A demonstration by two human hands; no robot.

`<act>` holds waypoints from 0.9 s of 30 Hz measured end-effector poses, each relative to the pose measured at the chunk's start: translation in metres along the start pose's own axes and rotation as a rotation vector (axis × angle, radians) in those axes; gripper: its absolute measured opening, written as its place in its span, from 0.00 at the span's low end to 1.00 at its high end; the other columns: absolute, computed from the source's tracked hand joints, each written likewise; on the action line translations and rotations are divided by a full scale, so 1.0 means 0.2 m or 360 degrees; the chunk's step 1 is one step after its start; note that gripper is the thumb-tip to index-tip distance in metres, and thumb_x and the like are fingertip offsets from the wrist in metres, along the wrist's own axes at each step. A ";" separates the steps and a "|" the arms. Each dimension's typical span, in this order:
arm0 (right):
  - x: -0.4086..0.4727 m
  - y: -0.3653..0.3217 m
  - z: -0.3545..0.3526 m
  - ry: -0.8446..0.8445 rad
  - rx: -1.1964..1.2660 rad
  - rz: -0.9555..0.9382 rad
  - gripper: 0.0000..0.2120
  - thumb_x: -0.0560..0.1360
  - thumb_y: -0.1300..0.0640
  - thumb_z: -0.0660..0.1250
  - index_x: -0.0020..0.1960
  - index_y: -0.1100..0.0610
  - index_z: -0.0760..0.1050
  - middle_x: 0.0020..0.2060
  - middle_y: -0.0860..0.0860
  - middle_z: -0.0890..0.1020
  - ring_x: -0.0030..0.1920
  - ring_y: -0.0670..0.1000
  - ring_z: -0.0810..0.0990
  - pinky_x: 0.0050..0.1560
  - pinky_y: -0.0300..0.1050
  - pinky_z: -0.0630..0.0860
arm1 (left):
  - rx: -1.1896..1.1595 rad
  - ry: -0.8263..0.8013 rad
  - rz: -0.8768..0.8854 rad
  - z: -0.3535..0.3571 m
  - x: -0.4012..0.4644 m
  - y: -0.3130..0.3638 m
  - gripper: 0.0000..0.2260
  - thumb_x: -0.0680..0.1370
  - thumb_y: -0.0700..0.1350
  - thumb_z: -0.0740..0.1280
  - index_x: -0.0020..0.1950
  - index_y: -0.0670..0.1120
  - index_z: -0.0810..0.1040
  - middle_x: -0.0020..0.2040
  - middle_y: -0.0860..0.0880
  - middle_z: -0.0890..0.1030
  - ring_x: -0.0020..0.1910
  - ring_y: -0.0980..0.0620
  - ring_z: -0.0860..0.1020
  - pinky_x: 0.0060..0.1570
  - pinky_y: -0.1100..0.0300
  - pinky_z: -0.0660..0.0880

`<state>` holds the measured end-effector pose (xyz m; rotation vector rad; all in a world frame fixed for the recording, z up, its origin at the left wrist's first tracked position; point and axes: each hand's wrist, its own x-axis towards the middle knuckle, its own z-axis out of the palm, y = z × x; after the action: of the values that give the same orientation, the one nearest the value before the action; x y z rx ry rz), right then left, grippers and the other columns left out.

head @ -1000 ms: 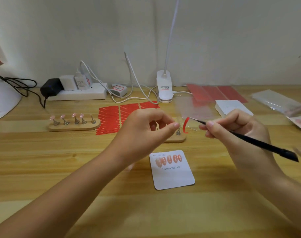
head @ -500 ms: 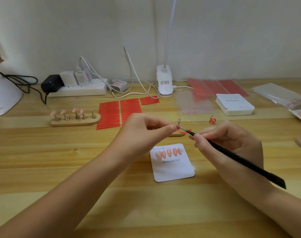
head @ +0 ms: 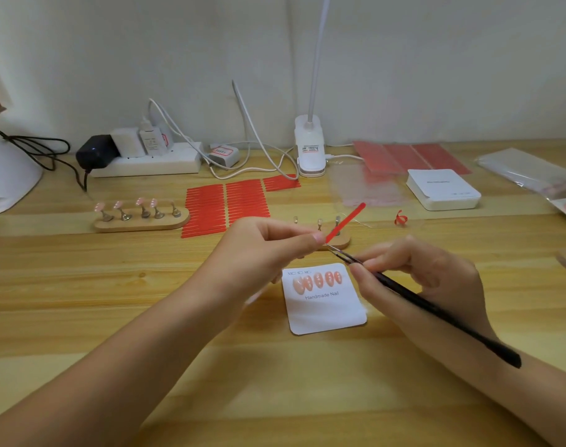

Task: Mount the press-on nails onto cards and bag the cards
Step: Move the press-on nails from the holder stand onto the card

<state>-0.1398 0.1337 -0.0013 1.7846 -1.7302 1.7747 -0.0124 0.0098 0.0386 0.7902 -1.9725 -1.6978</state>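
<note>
With the left hand (head: 268, 250) pinching a red adhesive strip (head: 345, 222) and the right hand (head: 417, 275) gripping black tweezers (head: 420, 303) at its base, the tacky strip may curl and stick to itself.

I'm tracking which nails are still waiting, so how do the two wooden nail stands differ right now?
The left stand carries pink nails on all five pegs; the near stand shows bare pegs. The left stand lies fully in view; the near stand is half hidden behind the left hand. Both are light wood with metal pegs.
</note>
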 end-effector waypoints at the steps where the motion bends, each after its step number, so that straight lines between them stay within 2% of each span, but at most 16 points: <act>1: 0.00 0.00 0.00 -0.0016 -0.0040 -0.0035 0.04 0.67 0.65 0.72 0.37 0.62 0.77 0.36 0.51 0.83 0.41 0.41 0.83 0.43 0.32 0.78 | -0.0013 0.0009 -0.0022 0.00 0.00 -0.01 0.02 0.71 0.43 0.71 0.40 0.47 0.84 0.21 0.59 0.74 0.23 0.64 0.71 0.26 0.69 0.66; 5: -0.01 0.00 0.00 -0.0069 -0.0160 -0.0123 0.05 0.68 0.63 0.73 0.36 0.64 0.78 0.36 0.54 0.84 0.42 0.42 0.83 0.44 0.34 0.78 | -0.0072 0.0063 -0.0093 0.00 0.00 -0.03 0.03 0.70 0.45 0.72 0.38 0.48 0.85 0.20 0.58 0.71 0.23 0.60 0.66 0.26 0.67 0.66; 10: -0.01 -0.01 0.00 -0.0103 -0.0136 -0.0106 0.07 0.68 0.62 0.73 0.36 0.63 0.77 0.36 0.52 0.84 0.41 0.41 0.83 0.43 0.33 0.77 | -0.0107 0.0152 -0.0128 -0.02 0.01 -0.05 0.03 0.70 0.46 0.72 0.38 0.48 0.84 0.22 0.56 0.66 0.22 0.59 0.63 0.25 0.66 0.65; 13: 0.00 -0.02 -0.02 0.0034 0.0076 0.0079 0.06 0.67 0.64 0.72 0.38 0.57 0.75 0.36 0.49 0.84 0.40 0.45 0.84 0.43 0.36 0.78 | -0.0069 0.0128 -0.0170 -0.05 0.00 -0.06 0.04 0.70 0.44 0.71 0.36 0.48 0.84 0.21 0.55 0.65 0.21 0.58 0.63 0.22 0.66 0.64; 15: 0.00 -0.02 -0.03 0.0127 0.0207 0.0239 0.07 0.66 0.63 0.71 0.38 0.54 0.74 0.36 0.48 0.83 0.40 0.45 0.83 0.44 0.35 0.77 | -0.0046 0.0123 -0.0197 -0.07 0.00 -0.06 0.05 0.70 0.42 0.71 0.34 0.46 0.84 0.21 0.53 0.64 0.20 0.58 0.61 0.20 0.66 0.62; 20: 0.01 -0.02 -0.04 0.0198 0.0360 0.0580 0.09 0.64 0.53 0.75 0.35 0.54 0.75 0.37 0.50 0.83 0.39 0.46 0.83 0.41 0.32 0.76 | 0.0013 0.0106 -0.0211 -0.09 -0.02 -0.07 0.06 0.70 0.42 0.70 0.33 0.45 0.83 0.20 0.53 0.63 0.19 0.58 0.60 0.19 0.67 0.60; 22: 0.01 -0.02 -0.04 0.0188 0.0354 0.0637 0.07 0.63 0.50 0.73 0.34 0.51 0.75 0.37 0.51 0.83 0.39 0.47 0.83 0.41 0.33 0.76 | 0.0016 0.0095 -0.0214 -0.10 -0.02 -0.07 0.07 0.70 0.42 0.71 0.32 0.46 0.83 0.20 0.53 0.63 0.19 0.58 0.60 0.19 0.67 0.59; 24: 0.01 -0.02 -0.04 0.0149 0.0309 0.0665 0.09 0.64 0.49 0.76 0.35 0.48 0.76 0.37 0.50 0.83 0.41 0.48 0.83 0.43 0.36 0.76 | 0.0010 0.0087 -0.0218 -0.10 -0.02 -0.07 0.06 0.70 0.41 0.71 0.33 0.45 0.83 0.20 0.54 0.63 0.19 0.58 0.60 0.19 0.67 0.59; 27: 0.00 0.00 -0.04 0.0105 0.0233 0.0662 0.06 0.66 0.53 0.73 0.36 0.47 0.76 0.37 0.48 0.83 0.42 0.48 0.82 0.47 0.39 0.77 | 0.0013 0.0060 -0.0215 -0.10 -0.02 -0.07 0.05 0.70 0.41 0.71 0.34 0.43 0.82 0.20 0.53 0.63 0.19 0.57 0.59 0.19 0.68 0.59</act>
<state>-0.1448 0.1403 0.0014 1.4682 -2.1133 2.1354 0.0056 -0.0027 0.0274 0.9711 -1.9410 -1.7370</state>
